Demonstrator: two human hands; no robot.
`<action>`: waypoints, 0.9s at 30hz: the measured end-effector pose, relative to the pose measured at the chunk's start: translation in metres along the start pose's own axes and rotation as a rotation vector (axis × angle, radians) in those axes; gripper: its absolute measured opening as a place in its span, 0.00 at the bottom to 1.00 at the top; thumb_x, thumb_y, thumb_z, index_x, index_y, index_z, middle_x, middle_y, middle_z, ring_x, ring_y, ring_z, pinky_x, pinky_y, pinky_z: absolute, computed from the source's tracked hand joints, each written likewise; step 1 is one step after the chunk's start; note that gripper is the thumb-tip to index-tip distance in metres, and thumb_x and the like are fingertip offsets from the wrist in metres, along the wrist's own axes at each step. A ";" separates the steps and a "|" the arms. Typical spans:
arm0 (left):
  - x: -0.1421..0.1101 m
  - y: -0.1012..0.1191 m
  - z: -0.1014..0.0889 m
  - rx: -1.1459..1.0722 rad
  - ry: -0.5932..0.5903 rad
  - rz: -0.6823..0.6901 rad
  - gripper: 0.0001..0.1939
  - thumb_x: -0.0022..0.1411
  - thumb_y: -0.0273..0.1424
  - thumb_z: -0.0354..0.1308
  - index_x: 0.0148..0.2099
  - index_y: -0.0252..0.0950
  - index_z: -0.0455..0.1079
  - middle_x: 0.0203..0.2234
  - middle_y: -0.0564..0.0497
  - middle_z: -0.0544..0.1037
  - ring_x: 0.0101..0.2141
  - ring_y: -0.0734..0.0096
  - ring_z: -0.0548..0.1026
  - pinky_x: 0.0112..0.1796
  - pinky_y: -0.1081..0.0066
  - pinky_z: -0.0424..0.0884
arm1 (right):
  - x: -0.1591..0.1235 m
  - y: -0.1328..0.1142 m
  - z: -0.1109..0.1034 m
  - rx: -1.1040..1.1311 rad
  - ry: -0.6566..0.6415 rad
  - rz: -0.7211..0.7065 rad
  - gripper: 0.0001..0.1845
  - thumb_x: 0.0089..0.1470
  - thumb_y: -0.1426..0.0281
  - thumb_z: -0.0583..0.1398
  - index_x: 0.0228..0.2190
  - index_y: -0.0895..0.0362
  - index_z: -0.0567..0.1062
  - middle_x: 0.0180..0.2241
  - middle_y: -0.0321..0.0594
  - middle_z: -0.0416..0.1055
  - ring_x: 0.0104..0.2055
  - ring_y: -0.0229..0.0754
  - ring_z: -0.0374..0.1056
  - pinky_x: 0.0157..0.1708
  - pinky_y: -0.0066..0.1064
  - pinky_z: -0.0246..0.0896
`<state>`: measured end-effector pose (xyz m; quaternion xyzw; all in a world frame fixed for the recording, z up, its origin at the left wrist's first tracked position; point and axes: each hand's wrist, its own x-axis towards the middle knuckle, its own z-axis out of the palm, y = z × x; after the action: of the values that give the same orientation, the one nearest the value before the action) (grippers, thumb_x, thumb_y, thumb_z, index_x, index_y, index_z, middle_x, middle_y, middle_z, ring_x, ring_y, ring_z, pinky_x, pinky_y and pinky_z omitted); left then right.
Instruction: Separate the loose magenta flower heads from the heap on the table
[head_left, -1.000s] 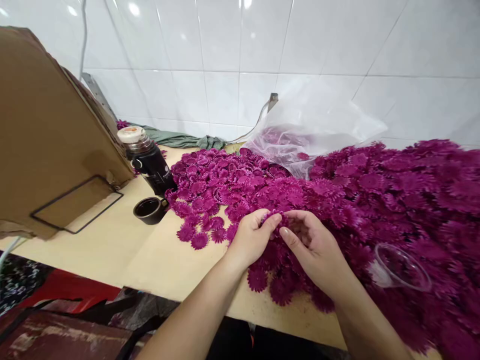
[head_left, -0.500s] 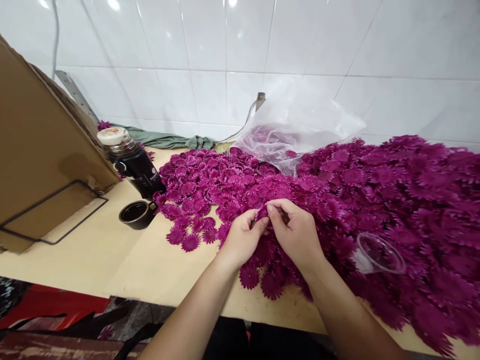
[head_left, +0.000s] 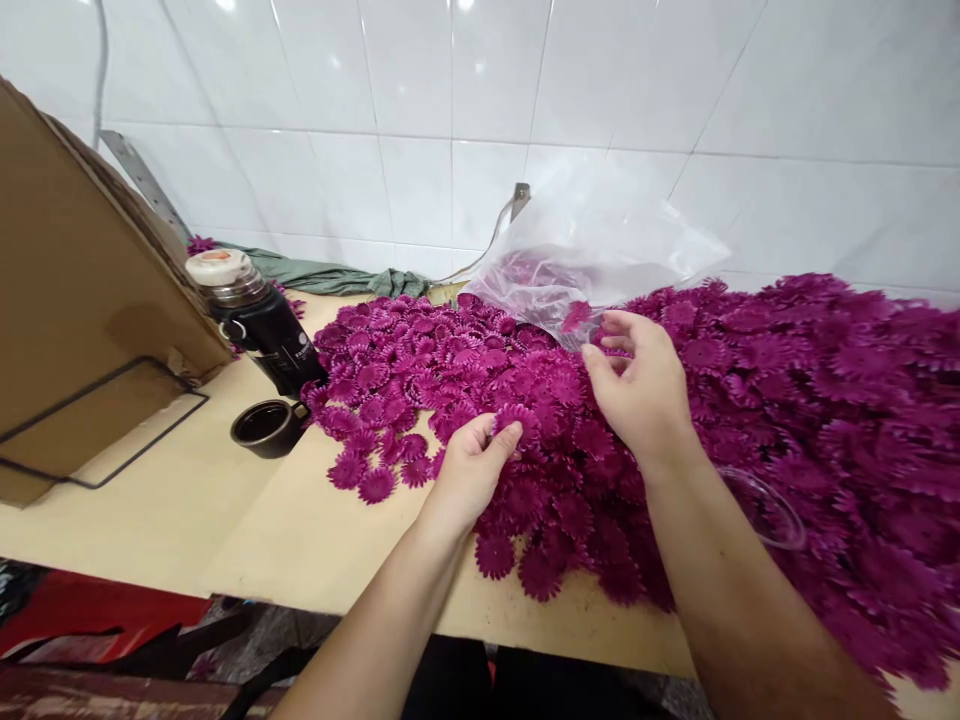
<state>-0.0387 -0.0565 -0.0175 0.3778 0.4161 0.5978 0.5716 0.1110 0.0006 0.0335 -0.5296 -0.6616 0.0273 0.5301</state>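
Observation:
Between the thumb and fingers of my left hand (head_left: 474, 462) is a magenta artificial flower piece (head_left: 517, 425), held low over the front of the pile. My right hand (head_left: 645, 385) is open, fingers curved and apart, above the heap of magenta flower pieces (head_left: 705, 355). Just off its fingertips a blurred magenta flower piece (head_left: 577, 316) shows against the clear plastic bag (head_left: 525, 285); I cannot tell whether it lies there or is in the air. More magenta shows through the bag's film.
At left stand a black thermos (head_left: 274, 335) with a white lid, a dark cup (head_left: 262, 428), a black wire frame (head_left: 112, 385) and a cardboard box (head_left: 90, 290). A clear plastic cup (head_left: 780, 520) lies in the pile at right, partly behind my forearm. Tiled wall (head_left: 412, 80) closes the back.
My right hand has come away from my left, moving up and right toward the plastic bag, and its fingers have opened. My left hand keeps a flower piece and has shifted slightly left.

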 end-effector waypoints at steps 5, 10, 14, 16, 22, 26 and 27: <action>0.008 -0.001 0.004 -0.188 -0.006 -0.005 0.17 0.40 0.41 0.68 0.24 0.34 0.67 0.16 0.58 0.68 0.20 0.80 0.63 0.24 0.77 0.58 | -0.032 -0.027 0.004 0.250 -0.490 0.024 0.08 0.50 0.69 0.59 0.35 0.57 0.73 0.36 0.43 0.74 0.37 0.42 0.71 0.39 0.38 0.68; 0.007 -0.003 -0.002 -0.133 0.024 -0.054 0.19 0.44 0.45 0.65 0.22 0.34 0.65 0.13 0.59 0.64 0.17 0.82 0.59 0.22 0.77 0.55 | -0.046 -0.030 0.016 0.370 -0.659 0.185 0.06 0.47 0.76 0.58 0.31 0.57 0.71 0.28 0.37 0.73 0.31 0.38 0.70 0.35 0.33 0.67; 0.003 0.001 -0.004 -0.031 -0.025 -0.029 0.17 0.44 0.42 0.66 0.27 0.34 0.69 0.19 0.57 0.70 0.24 0.77 0.66 0.28 0.75 0.61 | -0.039 -0.023 0.016 0.168 -0.579 0.093 0.09 0.45 0.78 0.58 0.31 0.56 0.73 0.29 0.38 0.72 0.30 0.38 0.68 0.33 0.33 0.65; 0.002 0.003 -0.005 0.022 -0.021 -0.014 0.15 0.43 0.40 0.66 0.25 0.34 0.67 0.19 0.57 0.68 0.24 0.78 0.64 0.29 0.76 0.60 | -0.039 -0.024 0.015 0.105 -0.538 0.009 0.09 0.45 0.78 0.58 0.30 0.56 0.73 0.31 0.38 0.73 0.31 0.39 0.67 0.34 0.34 0.63; -0.003 0.005 -0.007 0.098 -0.029 -0.021 0.16 0.46 0.40 0.65 0.21 0.34 0.65 0.16 0.59 0.63 0.21 0.79 0.59 0.24 0.76 0.55 | -0.040 -0.029 0.016 0.091 -0.431 -0.060 0.05 0.48 0.75 0.55 0.25 0.55 0.71 0.26 0.37 0.72 0.29 0.39 0.67 0.32 0.32 0.61; -0.009 0.006 -0.007 0.034 -0.040 0.019 0.13 0.46 0.39 0.65 0.25 0.35 0.70 0.18 0.55 0.71 0.25 0.74 0.67 0.31 0.73 0.63 | -0.015 -0.012 0.018 0.086 -0.097 0.059 0.05 0.49 0.73 0.54 0.25 0.56 0.69 0.23 0.37 0.69 0.25 0.39 0.65 0.29 0.32 0.62; -0.009 0.006 -0.007 0.014 -0.029 0.022 0.12 0.46 0.39 0.65 0.26 0.34 0.72 0.20 0.55 0.73 0.26 0.73 0.69 0.33 0.72 0.64 | -0.007 -0.006 0.017 0.084 -0.035 0.084 0.04 0.49 0.73 0.54 0.26 0.56 0.69 0.24 0.38 0.70 0.25 0.40 0.66 0.30 0.34 0.63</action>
<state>-0.0472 -0.0663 -0.0145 0.3951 0.4077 0.5955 0.5683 0.0936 0.0022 0.0252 -0.5337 -0.6463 0.0863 0.5385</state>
